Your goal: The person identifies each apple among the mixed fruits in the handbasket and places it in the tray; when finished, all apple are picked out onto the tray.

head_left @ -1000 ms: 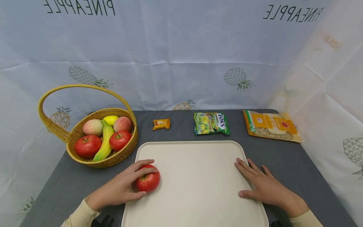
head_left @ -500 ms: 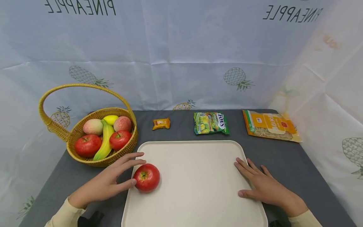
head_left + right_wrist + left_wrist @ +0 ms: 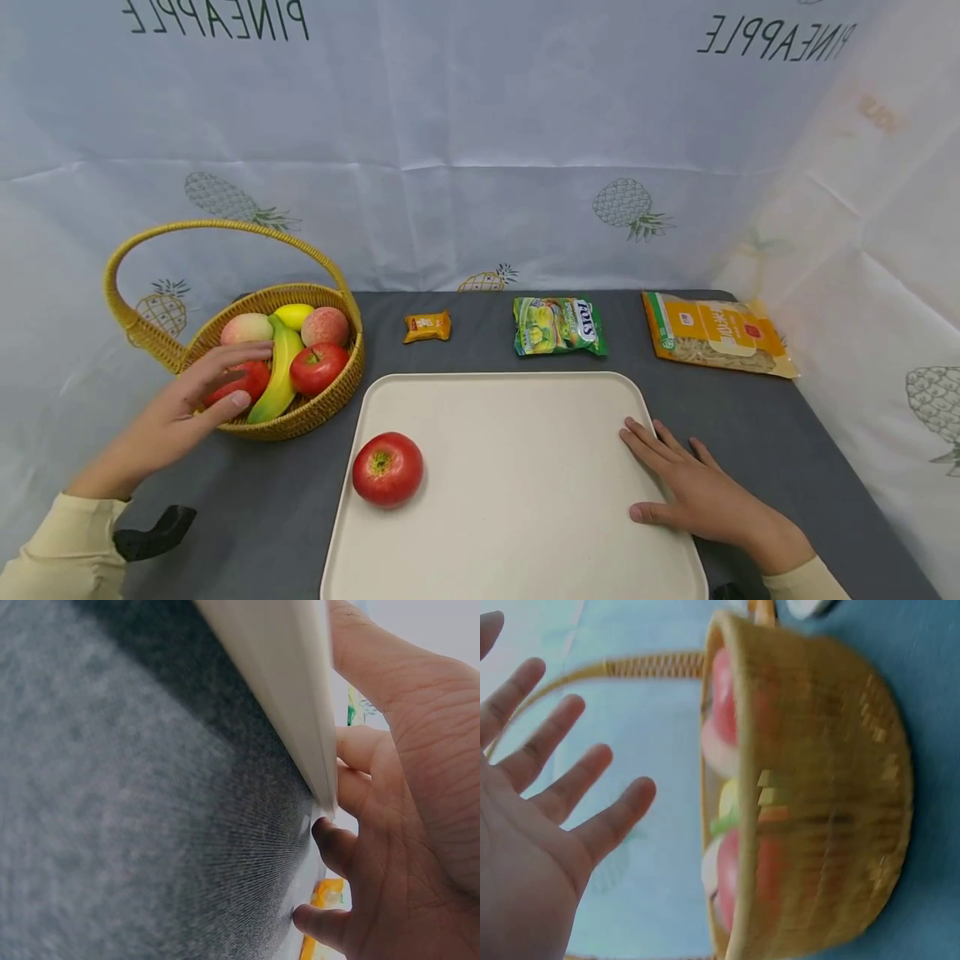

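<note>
My left hand is over the near left rim of a wicker basket, fingers spread and nothing held. Beneath its fingers, partly hidden, lies a red apple in the basket. In the left wrist view the hand appears with extended fingers, apart from the basket wall. Another apple sits alone at the left side of a cream tray. My right hand rests with straight fingers on the tray's right edge; the right wrist view shows the hand beside the rim.
The basket also holds a banana, peaches, a yellow fruit and a second apple. Behind the tray lie a small orange packet, a green snack bag and an orange bag. A pineapple-print cloth hangs behind.
My left hand has let go of the apple on the tray and moved left and away from me to the basket. That apple stays put. The right hand has not moved.
</note>
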Motion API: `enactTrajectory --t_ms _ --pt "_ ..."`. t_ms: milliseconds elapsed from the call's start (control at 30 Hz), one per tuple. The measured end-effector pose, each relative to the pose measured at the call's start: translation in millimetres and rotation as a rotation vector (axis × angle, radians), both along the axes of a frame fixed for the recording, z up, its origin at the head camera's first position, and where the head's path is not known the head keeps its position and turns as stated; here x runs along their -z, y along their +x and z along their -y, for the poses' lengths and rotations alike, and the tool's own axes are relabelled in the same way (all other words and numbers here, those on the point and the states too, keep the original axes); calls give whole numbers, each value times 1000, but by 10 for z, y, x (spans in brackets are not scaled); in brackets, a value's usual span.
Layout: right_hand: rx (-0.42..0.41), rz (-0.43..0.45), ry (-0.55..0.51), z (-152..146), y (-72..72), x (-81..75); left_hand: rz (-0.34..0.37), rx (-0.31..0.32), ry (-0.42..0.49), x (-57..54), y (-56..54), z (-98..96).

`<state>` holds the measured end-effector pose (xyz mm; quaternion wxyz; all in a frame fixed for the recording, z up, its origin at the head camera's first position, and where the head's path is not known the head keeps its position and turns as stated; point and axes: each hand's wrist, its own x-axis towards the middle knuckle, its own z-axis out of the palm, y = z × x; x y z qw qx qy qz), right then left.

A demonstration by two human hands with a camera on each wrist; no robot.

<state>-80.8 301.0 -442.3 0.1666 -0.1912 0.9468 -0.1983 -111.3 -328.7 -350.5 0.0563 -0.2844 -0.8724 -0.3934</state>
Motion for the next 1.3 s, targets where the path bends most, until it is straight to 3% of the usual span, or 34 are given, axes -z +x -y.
enactTrajectory --t_ms 133,300,433,567,667,800,1067,1300 --pt "0 -2 -3 -2 5 -1 42 -62 7 -3 -95 199" --pt "-3 -11 -17 -7 10 -2 181 -175 -115 37 -211 399" --pt "-4 -6 -35 -14 19 1 272 -189 -217 88 -307 493" --pt "-8 -9 -59 -20 29 -1 353 -192 -257 124 -379 542" --pt "-9 -17 -69 -27 35 2 374 -202 -291 158 -421 568" --pt "-6 -19 -73 -33 32 4 305 -189 -331 219 -485 607" --pt "-9 -39 -70 -26 48 -8 68 -25 -365 367 -591 703" --pt "-6 -44 -59 -23 49 -4 -33 -17 -413 412 -601 731"
